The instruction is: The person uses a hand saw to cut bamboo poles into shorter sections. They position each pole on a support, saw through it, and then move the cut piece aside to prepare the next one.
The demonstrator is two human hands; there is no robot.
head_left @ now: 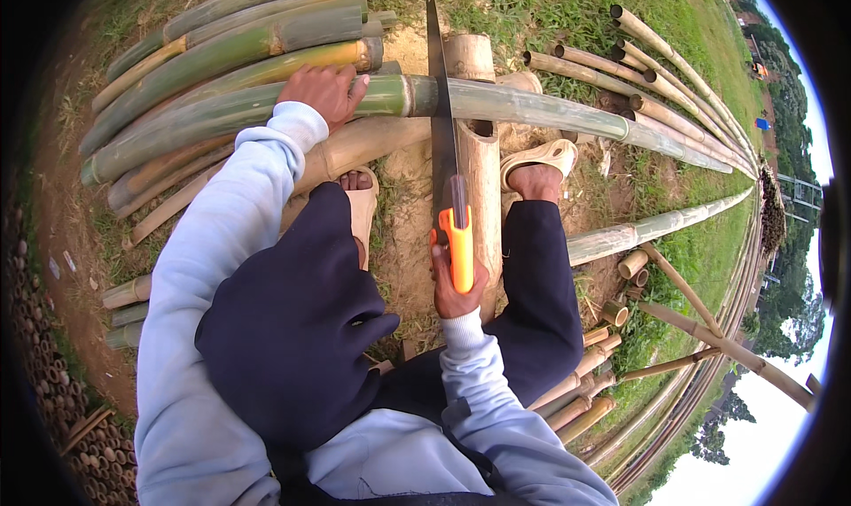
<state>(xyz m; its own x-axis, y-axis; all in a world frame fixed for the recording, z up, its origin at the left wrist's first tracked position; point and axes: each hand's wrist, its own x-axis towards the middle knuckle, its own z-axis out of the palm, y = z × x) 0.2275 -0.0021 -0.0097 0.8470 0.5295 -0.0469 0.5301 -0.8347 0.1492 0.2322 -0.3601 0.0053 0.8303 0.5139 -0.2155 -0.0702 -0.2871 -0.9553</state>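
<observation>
A long green bamboo pole (pixel 532 105) lies crosswise in front of me, over an upright-pointing piece of cut bamboo (pixel 479 205) on the ground. My left hand (pixel 324 94) presses down on it from above, fingers curled over its far side and thumb toward the blade. My right hand (pixel 456 284) is wrapped around the orange handle of a handsaw (pixel 460 249). The saw's dark blade points away from me and crosses the pole just right of a joint. How deep the teeth sit in the bamboo, I cannot tell.
Several green bamboo poles (pixel 319 29) are stacked at the far left. More poles (pixel 656 81) lie on the grass to the right, near a bamboo frame (pixel 709 338). My sandalled feet (pixel 541 165) stand either side of the cut bamboo. Many cut pieces (pixel 97 453) fill the lower left.
</observation>
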